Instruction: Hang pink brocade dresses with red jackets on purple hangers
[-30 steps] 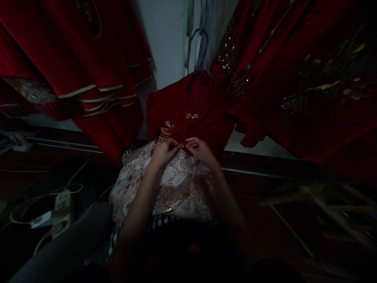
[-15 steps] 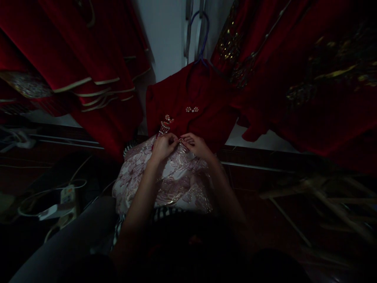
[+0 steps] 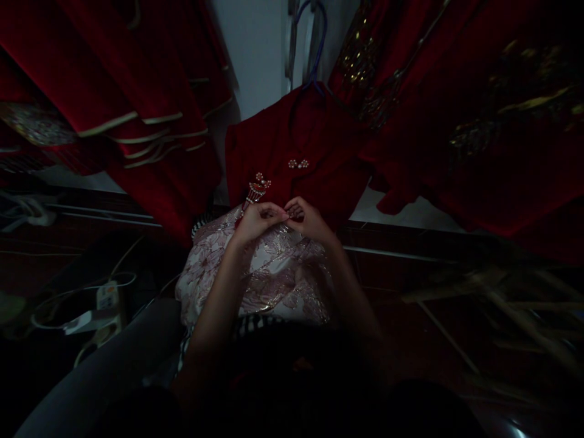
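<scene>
A short red jacket (image 3: 267, 143) hangs on a blue hanger (image 3: 319, 45) in front of me. Two small beaded flower ornaments (image 3: 298, 164) sit side by side on its front, and a beaded tassel ornament (image 3: 257, 191) is at its left side. My left hand (image 3: 261, 222) and my right hand (image 3: 311, 220) meet at the jacket's lower front. Both are closed, thumbs and fingertips pinched together around a small beaded ornament, mostly hidden by the fingers. Under my hands, pinkish-white floral fabric (image 3: 283, 292) with metallic threads lies over my lap.
Red garments with pale trim (image 3: 150, 140) hang at the left. More red garments with gold sequins (image 3: 360, 64) hang at the right. A power strip with cables (image 3: 107, 298) lies lower left. Wooden bars (image 3: 474, 286) stand at the right, blurred.
My hands have shifted slightly right and up, and their fingertips have come closer together. The ornament between them shows less than before. The view has tilted a little.
</scene>
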The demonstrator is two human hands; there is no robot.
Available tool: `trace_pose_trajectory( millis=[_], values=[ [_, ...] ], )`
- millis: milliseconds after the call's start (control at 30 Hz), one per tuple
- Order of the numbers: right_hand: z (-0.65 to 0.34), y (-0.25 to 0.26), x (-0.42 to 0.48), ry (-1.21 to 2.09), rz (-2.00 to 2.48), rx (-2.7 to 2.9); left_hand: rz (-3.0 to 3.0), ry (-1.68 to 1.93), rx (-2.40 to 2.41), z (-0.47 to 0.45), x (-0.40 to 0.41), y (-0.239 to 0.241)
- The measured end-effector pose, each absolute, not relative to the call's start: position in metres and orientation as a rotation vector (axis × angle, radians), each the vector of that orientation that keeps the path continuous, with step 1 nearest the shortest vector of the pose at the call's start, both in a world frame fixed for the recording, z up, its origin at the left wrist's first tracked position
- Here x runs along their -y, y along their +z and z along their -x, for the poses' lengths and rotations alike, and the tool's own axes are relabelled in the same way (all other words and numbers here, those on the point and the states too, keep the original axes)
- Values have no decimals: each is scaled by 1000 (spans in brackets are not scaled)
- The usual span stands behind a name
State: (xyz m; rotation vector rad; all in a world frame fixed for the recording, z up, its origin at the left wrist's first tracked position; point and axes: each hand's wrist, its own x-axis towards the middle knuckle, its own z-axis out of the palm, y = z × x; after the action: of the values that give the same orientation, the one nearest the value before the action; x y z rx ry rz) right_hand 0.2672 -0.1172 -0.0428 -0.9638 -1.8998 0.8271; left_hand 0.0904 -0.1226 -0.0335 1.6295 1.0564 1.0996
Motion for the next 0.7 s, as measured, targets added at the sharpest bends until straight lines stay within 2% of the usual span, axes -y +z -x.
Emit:
trace_pose_trajectory(
  millis=[200, 500, 700],
  values=[
    [-271, -33, 123, 943, 954, 1890, -1159, 1400, -1265, -82, 105, -47],
    [-278, -22, 129, 1001, 914, 2109, -838, 1567, -930, -89, 96, -41],
    [-276, -23, 128, 1008, 929, 2108, -840, 1601, -927, -92, 93, -42]
  ],
)
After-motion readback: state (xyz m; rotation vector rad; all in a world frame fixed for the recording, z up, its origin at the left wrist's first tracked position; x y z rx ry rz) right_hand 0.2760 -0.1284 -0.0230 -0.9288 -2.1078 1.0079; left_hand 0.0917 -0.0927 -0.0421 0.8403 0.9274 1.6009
